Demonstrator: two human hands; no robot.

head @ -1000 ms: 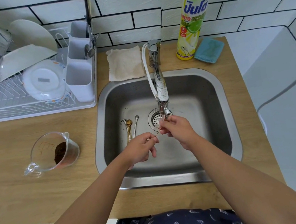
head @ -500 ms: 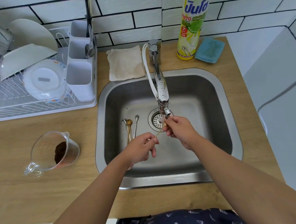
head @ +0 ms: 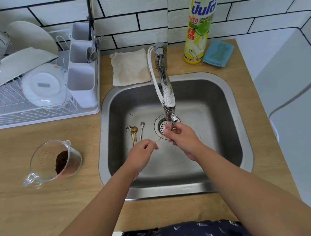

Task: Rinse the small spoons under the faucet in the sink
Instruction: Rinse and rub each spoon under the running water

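both hands work over the steel sink (head: 239,117), which is let into a wooden tabletop (head: 21,198). the left hand (head: 142,156) pinches the handle end of a thin gold spoon (head: 159,139) between thumb and fingers, and the right hand (head: 181,136) is curled around the spoon's other end, holding it right under the spout of the faucet (head: 167,95), just above the round drain (head: 161,126) in the sink floor. the bowl of that spoon is hidden by the right hand's fingers, and whether water is running cannot be told. more small spoons (head: 135,132) lie together on the sink floor to the left of the drain, a few gold ones side by side and a silver one just beside them, with some dark specks near them. left of the sink, a clear measuring cup (head: 50,164) with a dark brown powder in it stands on the tabletop. behind that, also left of the sink, a white dish rack (head: 35,115) carries plates and a cutlery holder (head: 81,68) with utensils standing in it. behind the sink a beige cloth (head: 130,67) lies flat next to the faucet base, and on the other side of the faucet a yellow bottle of dish soap (head: 201,20) stands against the tiled wall with a blue sponge (head: 218,52) just beside it.
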